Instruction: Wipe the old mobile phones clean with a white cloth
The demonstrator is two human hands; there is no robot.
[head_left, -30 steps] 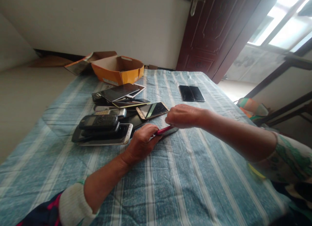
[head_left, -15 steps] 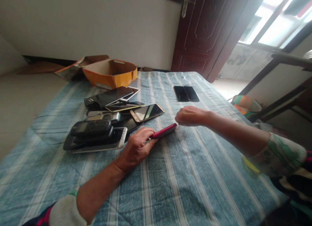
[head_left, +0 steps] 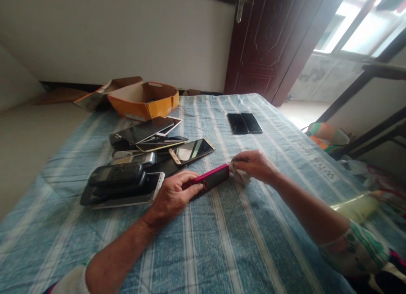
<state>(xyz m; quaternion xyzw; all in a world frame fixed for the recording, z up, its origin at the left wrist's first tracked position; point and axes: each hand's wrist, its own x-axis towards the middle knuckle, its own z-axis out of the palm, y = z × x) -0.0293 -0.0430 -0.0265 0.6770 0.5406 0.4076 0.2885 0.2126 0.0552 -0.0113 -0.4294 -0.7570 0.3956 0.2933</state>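
Observation:
My left hand (head_left: 177, 190) is closed round the near end of a pink-edged mobile phone (head_left: 217, 178), thumb on its dark front, just over the tablecloth. At the phone's far end my right hand (head_left: 253, 164) pinches a crumpled whitish tissue or cloth (head_left: 240, 175), which is against or very close to the phone's edge. Left of my hands lies a heap of phones: a gold one (head_left: 193, 151), a black keypad phone (head_left: 117, 174) on a white-edged phone (head_left: 157, 187), a silver one (head_left: 135, 157) and a large dark one (head_left: 147, 130). Some are partly covered by others.
An open orange cardboard box (head_left: 161, 104) stands at the table's far left. Two black phones (head_left: 245, 123) lie side by side at the far right on the striped blue tablecloth (head_left: 253, 243). A yellowish translucent item (head_left: 358, 207) lies beyond my right forearm.
My right hand has turned and drawn slightly right and lower, and the whitish tissue or cloth now shows in it. The pink-edged phone has tilted, showing more of its front.

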